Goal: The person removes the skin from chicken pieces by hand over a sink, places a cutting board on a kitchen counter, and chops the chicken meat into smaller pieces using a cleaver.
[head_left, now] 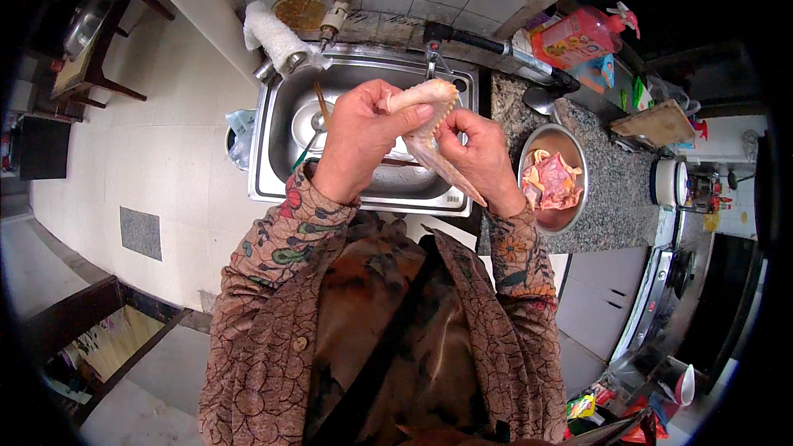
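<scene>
Over the steel sink (258, 169) I hold a raw, pale chicken wing (436, 92), its pointed tip hanging down to the right. My left hand (360, 134) is closed round the upper part of the wing, thumb on top. The fingers of my right hand (481, 157) pinch the wing's right edge, lower down; the fingertips are partly hidden. Below my hands, a white dish (304, 125) lies in the sink with chopsticks (320, 99) and a spoon beside it. A metal bowl (526, 136) holding raw meat pieces (552, 182) stands right of my right hand.
The faucet (433, 51) rises at the sink's back edge. On the granite counter (615, 190) lie a ladle (541, 99) and, farther right, a white pot (667, 182). A pink pump bottle (582, 35) stands at the back right. A bagged bin (241, 140) is left of the sink.
</scene>
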`<state>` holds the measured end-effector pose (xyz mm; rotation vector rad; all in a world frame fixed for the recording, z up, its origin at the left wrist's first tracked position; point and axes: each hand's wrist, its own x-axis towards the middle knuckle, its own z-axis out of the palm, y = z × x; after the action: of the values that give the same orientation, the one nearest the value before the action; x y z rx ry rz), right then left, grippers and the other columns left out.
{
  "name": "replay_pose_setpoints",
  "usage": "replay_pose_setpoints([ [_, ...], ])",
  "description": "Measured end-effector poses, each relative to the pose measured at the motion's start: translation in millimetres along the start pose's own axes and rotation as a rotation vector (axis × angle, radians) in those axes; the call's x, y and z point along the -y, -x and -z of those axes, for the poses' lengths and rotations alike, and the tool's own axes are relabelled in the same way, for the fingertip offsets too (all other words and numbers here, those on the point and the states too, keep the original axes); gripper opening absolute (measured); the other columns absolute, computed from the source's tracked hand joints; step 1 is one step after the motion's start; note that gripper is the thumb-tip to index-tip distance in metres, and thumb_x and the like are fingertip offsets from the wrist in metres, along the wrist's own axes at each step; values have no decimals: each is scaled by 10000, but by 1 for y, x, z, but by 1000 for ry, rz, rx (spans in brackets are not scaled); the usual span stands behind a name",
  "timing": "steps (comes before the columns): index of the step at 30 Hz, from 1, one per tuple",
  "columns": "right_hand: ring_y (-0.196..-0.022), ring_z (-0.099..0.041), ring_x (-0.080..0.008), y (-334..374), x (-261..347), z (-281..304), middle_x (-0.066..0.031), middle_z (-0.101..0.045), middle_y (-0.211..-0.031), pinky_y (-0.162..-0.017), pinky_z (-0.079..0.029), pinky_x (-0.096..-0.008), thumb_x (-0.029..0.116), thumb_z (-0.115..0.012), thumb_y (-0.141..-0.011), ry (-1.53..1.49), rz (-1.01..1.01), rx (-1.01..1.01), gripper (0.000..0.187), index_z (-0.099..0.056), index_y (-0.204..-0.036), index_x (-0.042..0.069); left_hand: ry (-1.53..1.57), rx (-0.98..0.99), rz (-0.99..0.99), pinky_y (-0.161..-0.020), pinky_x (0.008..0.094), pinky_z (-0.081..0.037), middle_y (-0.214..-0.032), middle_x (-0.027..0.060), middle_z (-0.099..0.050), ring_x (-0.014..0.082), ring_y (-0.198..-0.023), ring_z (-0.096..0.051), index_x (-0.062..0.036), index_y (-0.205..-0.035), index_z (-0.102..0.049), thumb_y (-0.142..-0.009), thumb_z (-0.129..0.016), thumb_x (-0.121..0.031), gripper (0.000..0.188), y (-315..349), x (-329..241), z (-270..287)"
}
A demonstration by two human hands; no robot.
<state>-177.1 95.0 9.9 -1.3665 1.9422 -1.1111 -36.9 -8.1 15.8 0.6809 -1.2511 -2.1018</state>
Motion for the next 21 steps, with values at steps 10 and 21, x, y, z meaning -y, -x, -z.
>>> replay_pose_setpoints([
  [10,-698,-583,-108,-1,2,11,-70,-629,-754,-642,-462,-239,123,-614,-806,-106,13,6,149,-638,-887,0,-5,-7,-7,-417,174,-289,-641,-17,-525,26,-479,-394,-69,-763,-527,-780,-695,-116,175,-4,4,6],
  [21,-624,-542,-95,-7,-1,2,-62,-610,-690,-609,-455,-256,142,-584,-823,43,-64,54,147,-618,-831,-1,6,8,5,-419,173,-288,-641,-19,-516,25,-481,-395,-71,-753,-515,-776,-699,-114,190,-3,2,4],
])
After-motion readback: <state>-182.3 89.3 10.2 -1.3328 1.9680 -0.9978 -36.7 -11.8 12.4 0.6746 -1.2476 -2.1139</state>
